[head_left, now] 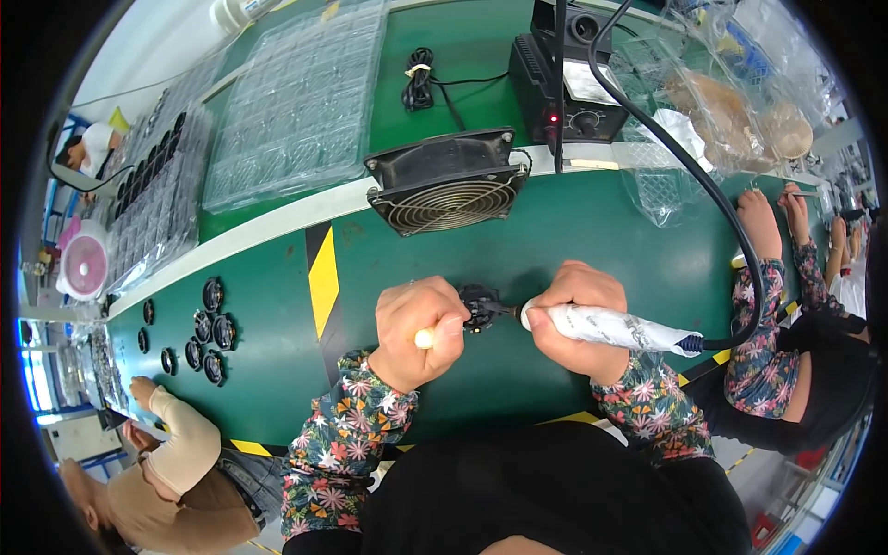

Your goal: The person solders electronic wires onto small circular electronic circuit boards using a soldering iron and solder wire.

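My left hand [416, 333] is closed, its fingertips at the edge of a small round black part [479, 313] on the green table; a pale yellow tip shows among these fingers. My right hand [578, 319] grips a soldering iron [629, 328] whose handle is wrapped in white. Its dark tip points left and meets the black part, though the exact contact spot is too small to make out. From the handle's end a thick black cable [740, 231] curves up and away.
Ahead stands a black fan [449, 190] with a wire grille. Behind it are a black control box [573, 102] with a knob and red light, and clear plastic trays [296, 102]. Several round black parts [203, 326] lie at left. Co-workers' arms [763, 296] flank me on both sides.
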